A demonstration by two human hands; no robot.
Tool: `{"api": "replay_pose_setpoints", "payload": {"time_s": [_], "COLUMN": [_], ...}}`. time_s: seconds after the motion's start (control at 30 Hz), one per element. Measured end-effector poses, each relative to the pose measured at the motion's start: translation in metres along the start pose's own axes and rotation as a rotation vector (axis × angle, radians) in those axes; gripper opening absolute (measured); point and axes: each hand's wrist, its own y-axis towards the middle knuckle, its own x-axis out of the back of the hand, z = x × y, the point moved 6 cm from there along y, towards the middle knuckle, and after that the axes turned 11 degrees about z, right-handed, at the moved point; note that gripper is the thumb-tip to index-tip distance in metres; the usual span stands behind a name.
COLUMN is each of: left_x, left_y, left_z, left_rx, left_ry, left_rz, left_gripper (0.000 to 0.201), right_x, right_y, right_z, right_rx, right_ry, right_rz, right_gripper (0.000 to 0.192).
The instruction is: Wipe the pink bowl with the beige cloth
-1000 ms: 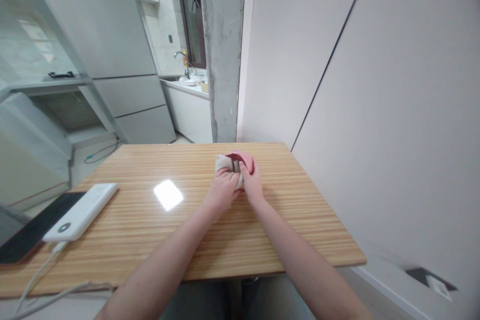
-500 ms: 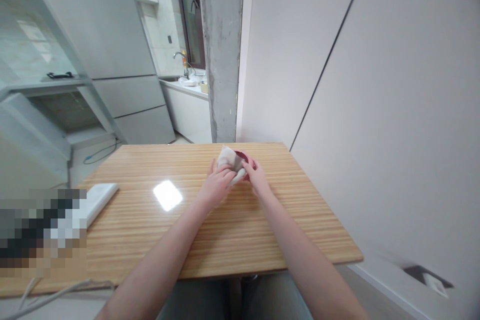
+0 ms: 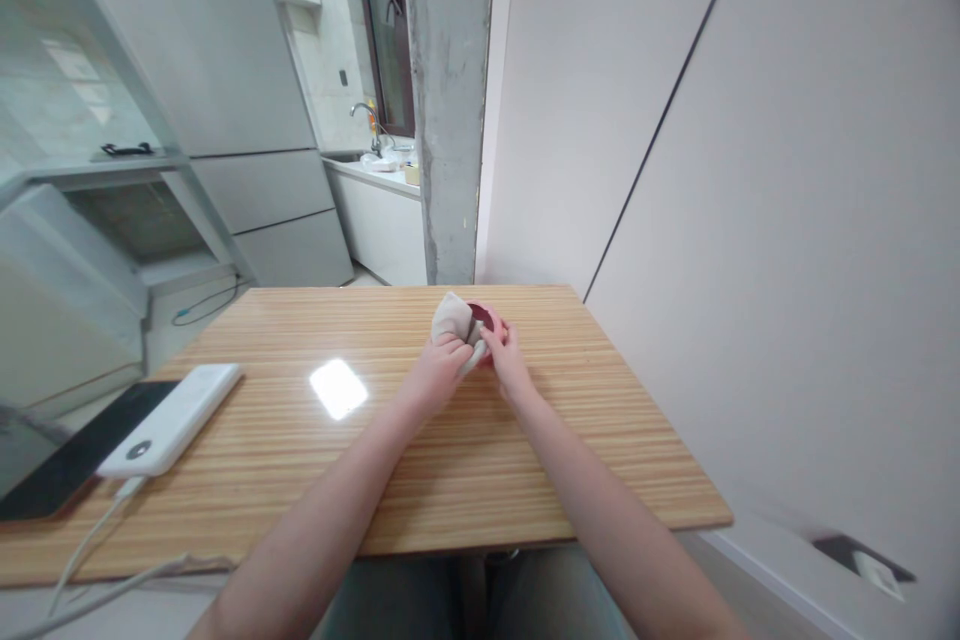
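Note:
Near the far edge of the wooden table [image 3: 615,460], both hands are at a small pink, round, hollow thing [image 3: 491,312], perhaps a bowl or cup, with a dark red inside. My left hand [image 3: 444,368] is closed on a pale grey-white cloth [image 3: 451,314], which bunches up above the fingers and partly covers the pink thing's left side. My right hand [image 3: 508,360] grips the pink thing's right side, its thumb by the rim and the cloth's edge. The thing's underside and several fingertips are hidden.
At the table's left lie a white power bank [image 3: 176,415] with a pale cable [image 3: 94,528] and a flat black device [image 3: 82,450]. A grey pillar [image 3: 454,110] and a white wall panel [image 3: 750,220] stand beyond. A fridge [image 3: 202,50] is at the back left.
My left hand has closed more tightly around the cloth, its fingers now bunched. More of the pink thing's opening shows. My right hand stays at its side.

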Motion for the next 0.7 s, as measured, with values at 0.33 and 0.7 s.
{"api": "replay_pose_setpoints", "payload": {"time_s": [0.33,0.7], "left_x": [0.007,-0.011], "left_y": [-0.002,0.002], "left_z": [-0.003,0.003], "left_rx": [0.038,0.048], "left_ry": [-0.067,-0.029], "left_rz": [0.045,-0.021], "left_gripper": [0.020,0.014], "right_x": [0.004,0.001], "right_y": [-0.001,0.002], "right_z": [0.001,-0.007], "right_rx": [0.000,-0.011], "right_ry": [0.044,0.036], "right_rz": [-0.074,-0.099], "right_gripper": [0.039,0.047]}}
